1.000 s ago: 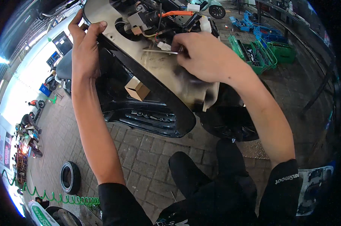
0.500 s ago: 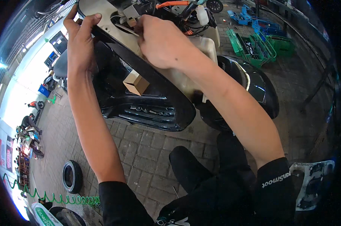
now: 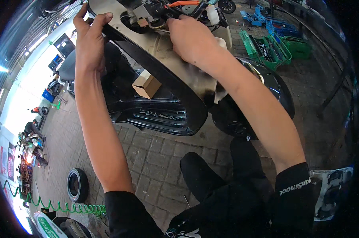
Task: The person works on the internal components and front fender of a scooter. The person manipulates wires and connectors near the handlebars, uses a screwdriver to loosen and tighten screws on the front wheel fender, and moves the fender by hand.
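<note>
A scooter's front panel (image 3: 163, 63), black outside and pale beige inside, is tilted up in front of me. My left hand (image 3: 90, 43) grips its upper left edge, thumb over the rim. My right hand (image 3: 191, 41) is closed on a thin metal tool whose tip reaches left into the bundle of wires and connectors (image 3: 155, 12) at the top of the panel. An orange cable (image 3: 183, 4) runs above that hand. The fingertips of my right hand are hidden.
A small cardboard box (image 3: 147, 84) rests on the black scooter body (image 3: 155, 115) under the panel. A glossy black fender (image 3: 263, 99) is to the right. Green crates (image 3: 267, 47) and blue crates (image 3: 278, 25) stand behind. A tyre (image 3: 77, 185) and green coiled hose (image 3: 60, 206) lie lower left.
My right hand has moved up and left along the panel's inside, from its middle to the wiring at the top. My left hand has kept its grip on the panel's edge.
</note>
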Demonstrator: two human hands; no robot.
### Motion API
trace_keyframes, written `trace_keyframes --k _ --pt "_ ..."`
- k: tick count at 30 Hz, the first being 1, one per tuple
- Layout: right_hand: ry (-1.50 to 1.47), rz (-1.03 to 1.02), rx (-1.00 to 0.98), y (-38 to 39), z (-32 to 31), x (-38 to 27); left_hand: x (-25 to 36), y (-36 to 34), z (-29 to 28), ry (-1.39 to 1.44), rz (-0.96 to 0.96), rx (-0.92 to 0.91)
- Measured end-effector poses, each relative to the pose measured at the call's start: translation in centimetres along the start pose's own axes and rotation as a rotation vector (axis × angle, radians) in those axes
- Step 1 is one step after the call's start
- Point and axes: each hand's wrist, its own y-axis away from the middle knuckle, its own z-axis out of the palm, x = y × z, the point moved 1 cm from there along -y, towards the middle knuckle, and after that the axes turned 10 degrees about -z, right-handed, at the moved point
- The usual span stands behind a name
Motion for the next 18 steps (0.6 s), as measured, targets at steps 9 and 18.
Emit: trace_keyframes --k 9,18 --pt "0.001 -0.022 0.073 0.8 0.0 -0.5 0.0 0.0 -0.3 -0.047 -0.016 -0.001" --pt "-0.022 -0.01 0.109 0.8 0.1 -0.6 -0.1 -0.1 -0.2 -0.019 0.01 0.003"
